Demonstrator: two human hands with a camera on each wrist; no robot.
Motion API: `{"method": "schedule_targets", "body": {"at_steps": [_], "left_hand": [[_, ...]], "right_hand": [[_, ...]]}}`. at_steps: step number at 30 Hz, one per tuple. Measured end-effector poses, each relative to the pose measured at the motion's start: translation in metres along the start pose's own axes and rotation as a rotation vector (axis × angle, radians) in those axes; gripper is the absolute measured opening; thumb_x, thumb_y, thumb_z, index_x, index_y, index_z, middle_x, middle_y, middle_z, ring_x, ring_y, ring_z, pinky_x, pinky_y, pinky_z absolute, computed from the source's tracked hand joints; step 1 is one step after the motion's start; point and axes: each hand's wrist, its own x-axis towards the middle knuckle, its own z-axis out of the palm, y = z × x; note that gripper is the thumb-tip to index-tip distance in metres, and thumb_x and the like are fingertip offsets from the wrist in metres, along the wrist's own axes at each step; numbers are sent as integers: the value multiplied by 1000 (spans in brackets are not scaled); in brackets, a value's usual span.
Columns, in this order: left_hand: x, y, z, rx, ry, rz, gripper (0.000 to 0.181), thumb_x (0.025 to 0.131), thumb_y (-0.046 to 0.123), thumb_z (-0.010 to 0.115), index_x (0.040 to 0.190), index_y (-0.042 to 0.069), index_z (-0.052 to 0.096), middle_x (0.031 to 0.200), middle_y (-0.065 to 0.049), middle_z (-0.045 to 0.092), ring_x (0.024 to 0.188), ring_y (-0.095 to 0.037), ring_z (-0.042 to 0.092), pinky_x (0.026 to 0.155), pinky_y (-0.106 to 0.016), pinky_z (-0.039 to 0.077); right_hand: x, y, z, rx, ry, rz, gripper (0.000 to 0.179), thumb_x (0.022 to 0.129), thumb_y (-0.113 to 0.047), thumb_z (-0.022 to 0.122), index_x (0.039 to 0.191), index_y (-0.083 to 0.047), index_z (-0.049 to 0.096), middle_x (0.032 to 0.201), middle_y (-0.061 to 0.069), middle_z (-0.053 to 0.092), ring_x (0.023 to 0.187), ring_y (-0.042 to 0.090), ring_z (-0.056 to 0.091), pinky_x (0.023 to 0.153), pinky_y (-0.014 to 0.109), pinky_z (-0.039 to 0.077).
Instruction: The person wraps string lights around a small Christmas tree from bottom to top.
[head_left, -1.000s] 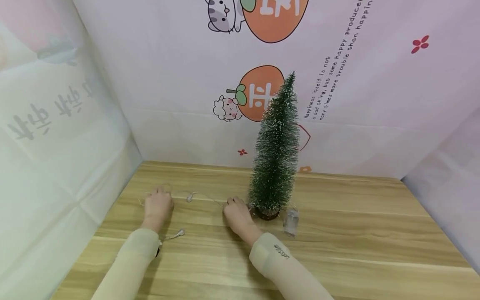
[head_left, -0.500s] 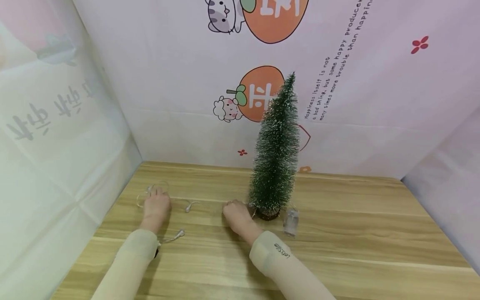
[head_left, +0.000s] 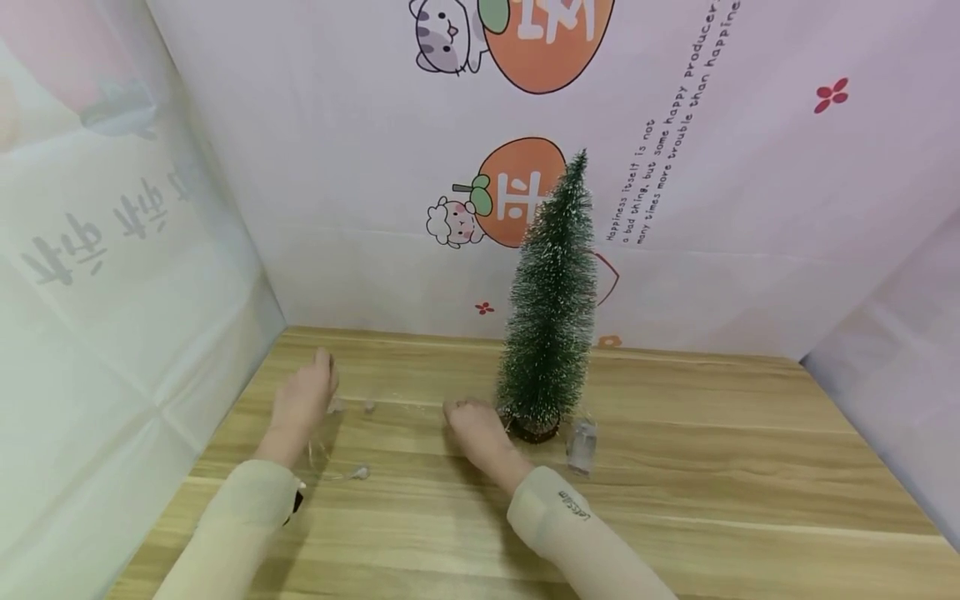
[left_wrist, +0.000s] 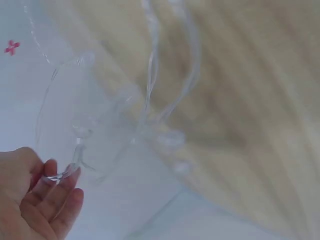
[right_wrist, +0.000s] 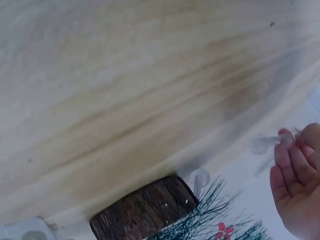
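Observation:
A string of fairy lights with clear wire and small clear bulbs (left_wrist: 171, 138) trails from both hands. My left hand (head_left: 300, 404), raised at the table's left, pinches the wire between thumb and fingers, and loops hang below it in the left wrist view. Beside the tree's foot, my right hand (head_left: 480, 437) pinches the string close to a bulb (right_wrist: 259, 144). A green bristle Christmas tree (head_left: 551, 308) with frosted tips stands upright on a dark bark-like base (right_wrist: 145, 210). Another bulb (right_wrist: 200, 177) sits against that base.
A clear box (head_left: 582, 446) lies on the table right of the tree base. One loose bulb (head_left: 361, 472) rests on the wooden table (head_left: 712, 467) near the left sleeve. Printed cloth walls (head_left: 360, 167) stand behind and at both sides.
My left hand has risen from the table and shifted slightly left, lifting the wire so that loops now hang beneath it. The right hand has stayed nearly in place beside the tree.

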Motion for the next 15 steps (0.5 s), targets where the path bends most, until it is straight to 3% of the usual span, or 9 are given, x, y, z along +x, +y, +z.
{"method": "schedule_targets", "body": {"at_steps": [5, 9, 15], "left_hand": [[8, 12, -19, -41, 215, 98, 11, 98, 3, 45, 98, -7, 49, 77, -18, 57, 46, -23, 48, 37, -30, 42], [14, 22, -34, -45, 300, 176, 11, 98, 2, 47, 102, -7, 51, 85, -19, 59, 45, -19, 46, 38, -26, 42], [22, 39, -53, 13, 404, 320, 12, 93, 0, 56, 104, -5, 56, 90, -17, 64, 60, -25, 61, 47, -29, 51]], "right_hand": [[2, 4, -6, 110, 43, 37, 15, 87, -13, 66, 101, -8, 61, 81, 4, 70, 69, 17, 65, 56, 23, 54], [3, 5, -13, 160, 62, 53, 20, 86, -8, 65, 106, -7, 63, 89, 6, 72, 76, 19, 68, 64, 27, 57], [5, 7, -27, 182, 79, 66, 21, 90, -9, 61, 111, -7, 63, 97, 6, 71, 80, 19, 68, 65, 28, 57]]}}
